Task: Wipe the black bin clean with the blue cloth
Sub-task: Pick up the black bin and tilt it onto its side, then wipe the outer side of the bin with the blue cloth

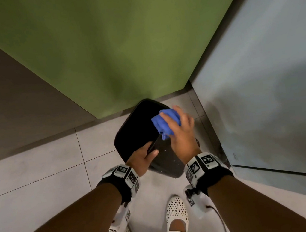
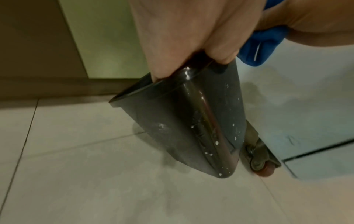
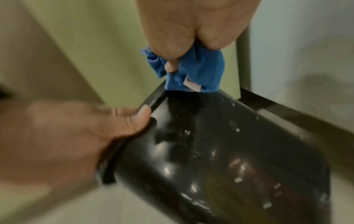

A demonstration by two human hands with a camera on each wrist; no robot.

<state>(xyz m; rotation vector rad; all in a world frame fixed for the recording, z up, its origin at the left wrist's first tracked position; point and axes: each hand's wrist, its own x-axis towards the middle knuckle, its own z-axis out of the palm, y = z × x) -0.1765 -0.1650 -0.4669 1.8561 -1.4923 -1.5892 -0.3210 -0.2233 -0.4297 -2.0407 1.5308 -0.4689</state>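
Observation:
The black bin [image 1: 139, 125] is tilted on the tiled floor, its open mouth facing away from me toward the green wall. White specks dot its glossy side [image 2: 201, 128] [image 3: 220, 151]. My left hand [image 1: 144, 159] grips the near rim, thumb outside and fingers inside [image 2: 191, 45] [image 3: 76, 128]. My right hand [image 1: 180, 131] holds the bunched blue cloth [image 1: 163, 121] against the right part of the rim [image 3: 193, 75]. In the left wrist view the cloth [image 2: 256, 47] shows just past the rim.
A green wall [image 1: 118, 42] stands right behind the bin. A pale grey panel [image 1: 261, 81] closes in on the right, with a caster wheel [image 2: 262, 166] at its foot beside the bin's base. My white shoes [image 1: 175, 226] stand on the tiles just behind.

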